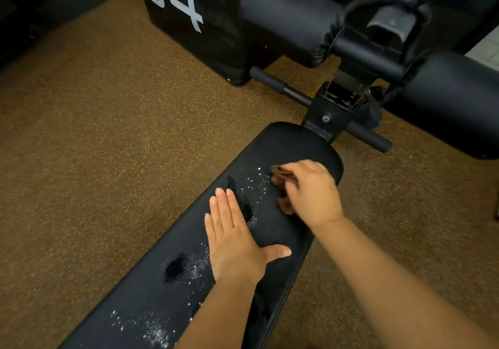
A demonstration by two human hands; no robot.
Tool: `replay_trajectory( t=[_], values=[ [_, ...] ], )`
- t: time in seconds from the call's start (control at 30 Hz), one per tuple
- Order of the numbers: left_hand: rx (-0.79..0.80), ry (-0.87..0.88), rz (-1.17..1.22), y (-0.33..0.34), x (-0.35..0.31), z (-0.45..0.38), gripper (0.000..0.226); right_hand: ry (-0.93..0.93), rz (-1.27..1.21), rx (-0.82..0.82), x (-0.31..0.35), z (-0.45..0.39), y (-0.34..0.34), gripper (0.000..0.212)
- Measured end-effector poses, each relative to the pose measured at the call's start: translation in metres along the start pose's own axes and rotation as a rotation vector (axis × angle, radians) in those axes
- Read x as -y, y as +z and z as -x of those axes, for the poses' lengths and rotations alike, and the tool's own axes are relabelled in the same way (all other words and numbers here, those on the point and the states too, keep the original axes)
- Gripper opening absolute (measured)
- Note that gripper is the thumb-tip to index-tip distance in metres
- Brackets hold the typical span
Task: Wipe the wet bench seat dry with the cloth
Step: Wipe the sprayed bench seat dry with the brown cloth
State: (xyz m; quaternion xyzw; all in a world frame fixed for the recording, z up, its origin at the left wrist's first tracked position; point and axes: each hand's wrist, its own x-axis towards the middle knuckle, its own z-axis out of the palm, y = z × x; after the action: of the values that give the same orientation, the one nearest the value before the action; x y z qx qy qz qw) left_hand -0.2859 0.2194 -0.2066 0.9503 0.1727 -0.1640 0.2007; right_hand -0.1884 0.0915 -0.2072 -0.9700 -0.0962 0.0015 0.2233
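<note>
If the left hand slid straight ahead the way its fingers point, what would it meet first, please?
Probably the water droplets on the bench seat just beyond the left hand; the cloth under the right hand lies slightly off that line.

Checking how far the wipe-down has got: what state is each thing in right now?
bench seat: wet, droplets along it
cloth: bunched, pressed on the seat
right hand: gripping the cloth
left hand: flat on the seat, empty

Seat (291, 148) is bare beyond the right hand (310, 192) up to the frame bracket (328, 117); left hand (235, 243) lies flat mid-seat, blocking that stretch
</note>
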Motion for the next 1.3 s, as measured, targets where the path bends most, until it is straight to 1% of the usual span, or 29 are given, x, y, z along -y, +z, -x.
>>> replay_trajectory(
  t=[0.03, 0.1, 0.17, 0.23, 0.27, 0.3, 0.4, 0.43, 0.47, 0.5, 0.53, 0.63, 0.67, 0.7, 0.73, 0.8, 0.83, 0.87, 0.9, 0.93, 1.0, 1.07, 1.13, 1.17, 1.23, 1.3],
  values=[
    [0.0, -0.006, 0.0, 0.0, 0.0, 0.0, 0.147, -0.022, -0.023, 0.023, 0.015, 0.003, 0.007, 0.03],
    [0.0, -0.008, -0.014, 0.0, -0.001, -0.001, 0.144, -0.195, -0.051, 0.121, 0.031, 0.026, 0.015, 0.03],
    [0.004, 0.008, -0.034, -0.001, -0.001, 0.0, 0.14, -0.357, -0.07, 0.215, 0.024, 0.048, 0.008, 0.031],
    [0.011, 0.022, -0.032, -0.004, 0.002, -0.001, 0.142, -0.424, -0.044, 0.296, 0.005, 0.053, -0.007, 0.034],
    [0.017, 0.022, -0.036, -0.005, 0.005, -0.001, 0.144, -0.418, -0.013, 0.295, -0.004, 0.05, -0.014, 0.034],
    [0.023, 0.013, -0.04, -0.007, 0.008, -0.002, 0.146, -0.376, 0.011, 0.253, -0.013, 0.043, -0.018, 0.034],
    [0.03, -0.043, -0.007, -0.013, 0.017, -0.005, 0.152, -0.087, 0.035, 0.016, -0.023, 0.01, -0.017, 0.032],
    [0.032, -0.049, 0.005, -0.013, 0.018, -0.005, 0.153, -0.006, 0.032, -0.04, -0.018, 0.002, -0.01, 0.031],
    [0.033, -0.05, 0.014, -0.013, 0.018, -0.005, 0.154, 0.037, 0.021, -0.065, -0.009, -0.003, -0.001, 0.03],
    [0.033, -0.05, 0.018, -0.012, 0.018, -0.006, 0.154, 0.029, 0.01, -0.059, 0.002, -0.003, 0.008, 0.03],
    [0.035, -0.051, 0.018, -0.012, 0.017, -0.006, 0.153, -0.031, 0.005, -0.021, 0.011, 0.004, 0.015, 0.03],
    [0.038, -0.053, 0.014, -0.013, 0.017, -0.005, 0.152, -0.316, 0.027, 0.145, 0.009, 0.029, 0.009, 0.033],
    [0.039, -0.054, 0.017, -0.014, 0.017, -0.004, 0.152, -0.367, 0.053, 0.161, -0.001, 0.029, -0.001, 0.035],
    [0.038, -0.055, 0.021, -0.015, 0.017, -0.004, 0.152, -0.356, 0.071, 0.161, -0.012, 0.024, -0.011, 0.035],
    [0.038, -0.053, 0.023, -0.015, 0.017, -0.004, 0.152, -0.28, 0.072, 0.145, -0.021, 0.014, -0.018, 0.035],
    [0.037, -0.049, 0.03, -0.015, 0.017, -0.003, 0.153, -0.071, 0.054, 0.045, -0.027, -0.011, -0.016, 0.032],
    [0.035, -0.049, 0.03, -0.014, 0.017, -0.003, 0.153, 0.019, 0.046, -0.006, -0.021, -0.022, -0.006, 0.031],
    [0.033, -0.052, 0.027, -0.013, 0.017, -0.004, 0.153, 0.071, 0.025, -0.044, -0.009, -0.029, 0.006, 0.03],
    [0.031, -0.054, 0.024, -0.012, 0.017, -0.005, 0.153, 0.083, -0.007, -0.064, 0.008, -0.033, 0.017, 0.03],
    [0.028, -0.056, 0.025, -0.012, 0.017, -0.005, 0.154, 0.051, -0.044, -0.059, 0.024, -0.032, 0.026, 0.03],
    [0.028, -0.056, 0.03, -0.012, 0.017, -0.005, 0.154, -0.106, -0.06, 0.033, 0.042, -0.016, 0.035, 0.029],
    [0.031, -0.056, 0.032, -0.013, 0.017, -0.005, 0.154, -0.258, -0.056, 0.153, 0.031, 0.006, 0.025, 0.028],
    [0.03, -0.06, 0.036, -0.013, 0.017, -0.005, 0.154, -0.317, -0.018, 0.215, 0.007, 0.013, 0.002, 0.029],
    [0.031, -0.063, 0.036, -0.013, 0.017, -0.006, 0.154, -0.289, 0.0, 0.214, -0.005, 0.008, -0.006, 0.029],
    [0.034, -0.064, 0.03, -0.012, 0.017, -0.006, 0.154, -0.147, 0.035, 0.124, -0.018, -0.014, -0.011, 0.029],
    [0.03, -0.059, 0.029, -0.01, 0.018, -0.005, 0.154, -0.037, 0.056, 0.013, -0.003, -0.032, 0.004, 0.028]
  ],
)
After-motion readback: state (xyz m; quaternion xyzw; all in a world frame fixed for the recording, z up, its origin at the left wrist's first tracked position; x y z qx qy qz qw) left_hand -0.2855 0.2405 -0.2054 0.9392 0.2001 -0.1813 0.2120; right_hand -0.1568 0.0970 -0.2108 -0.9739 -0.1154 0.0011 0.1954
